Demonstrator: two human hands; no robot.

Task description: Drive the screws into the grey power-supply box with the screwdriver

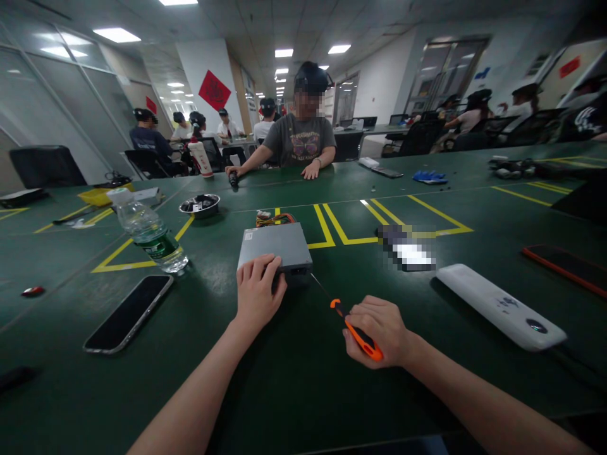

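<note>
A grey metal power supply unit (277,243) lies on the green table, its bundle of coloured cables (277,218) at the far side. My left hand (258,287) grips its near left part, fingers on the top and thumb at the near face. In my right hand (379,328) is a screwdriver (363,339) with an orange and black handle. Its thin shaft points up and left, the tip close to the unit's near right corner. Whether the tip touches the metal I cannot tell.
Left of me are a phone (130,313), a water bottle (154,237) and a steel bowl (199,205). A long white device (500,306) lies to the right. Across the table a person (303,136) rests one hand on it, the other at a dark object (232,179).
</note>
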